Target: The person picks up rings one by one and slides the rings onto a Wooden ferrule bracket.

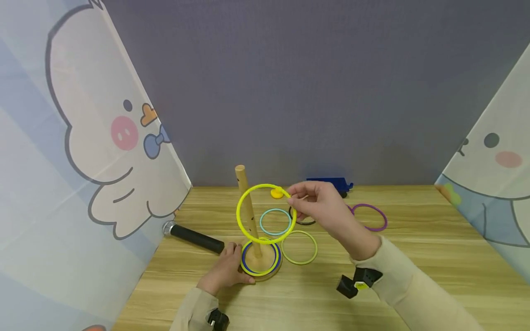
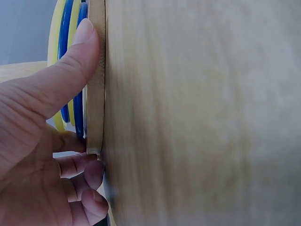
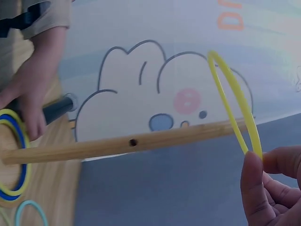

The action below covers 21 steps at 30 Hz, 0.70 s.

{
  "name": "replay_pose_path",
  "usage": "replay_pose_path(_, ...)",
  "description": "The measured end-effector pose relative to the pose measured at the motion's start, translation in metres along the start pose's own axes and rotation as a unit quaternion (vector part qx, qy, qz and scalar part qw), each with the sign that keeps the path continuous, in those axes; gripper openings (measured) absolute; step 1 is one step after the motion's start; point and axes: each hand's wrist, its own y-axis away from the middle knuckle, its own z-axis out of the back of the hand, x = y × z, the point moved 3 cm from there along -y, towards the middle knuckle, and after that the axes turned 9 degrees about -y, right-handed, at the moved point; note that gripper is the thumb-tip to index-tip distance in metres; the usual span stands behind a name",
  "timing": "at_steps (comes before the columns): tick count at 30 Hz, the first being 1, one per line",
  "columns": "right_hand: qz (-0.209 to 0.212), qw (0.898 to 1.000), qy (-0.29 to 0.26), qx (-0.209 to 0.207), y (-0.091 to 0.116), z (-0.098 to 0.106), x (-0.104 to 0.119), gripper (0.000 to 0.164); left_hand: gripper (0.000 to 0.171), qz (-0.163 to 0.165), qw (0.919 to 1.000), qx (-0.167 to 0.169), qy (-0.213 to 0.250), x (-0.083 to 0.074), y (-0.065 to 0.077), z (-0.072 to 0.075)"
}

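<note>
My right hand (image 1: 316,202) pinches a yellow ring (image 1: 239,216) between thumb and fingertips, raised above the table. In the head view this ring overlaps the upright wooden peg (image 1: 240,177); in the right wrist view it overlaps the peg's tip (image 3: 225,128). My left hand (image 1: 227,269) holds the peg's round wooden base (image 1: 269,276) at its left side, the thumb (image 2: 70,66) lying along the edge and the fingers curled by the far side. Stacked yellow and blue rings (image 1: 243,264) lie around the peg on the base.
A black microphone (image 1: 194,236) lies left of the base. Loose on the table (image 1: 331,294) are light blue (image 1: 262,223), yellow-green (image 1: 316,250), black (image 1: 307,223) and purple (image 1: 383,216) rings. Behind are a small yellow object (image 1: 276,193) and a blue toy cart (image 1: 337,183), partly hidden.
</note>
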Motion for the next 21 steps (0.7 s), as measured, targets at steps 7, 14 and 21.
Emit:
replay_pose_path(7, 0.066, 0.996, -0.05, -0.024, -0.009, -0.009, 0.029, 0.021, 0.108, 0.001, 1.0, 0.001, -0.001, 0.001, 0.0, -0.001)
replay_pose_path(14, 0.027, 0.995, -0.079, -0.06, -0.026, -0.012, 0.026, 0.022, 0.106, 0.0, 1.0, -0.003, -0.003, 0.002, 0.001, 0.0)
replay_pose_path(21, -0.041, 0.996, -0.053, -0.057, -0.036, -0.01, -0.012, 0.021, 0.107, -0.005, 0.9999, -0.006, -0.01, 0.003, -0.002, -0.003)
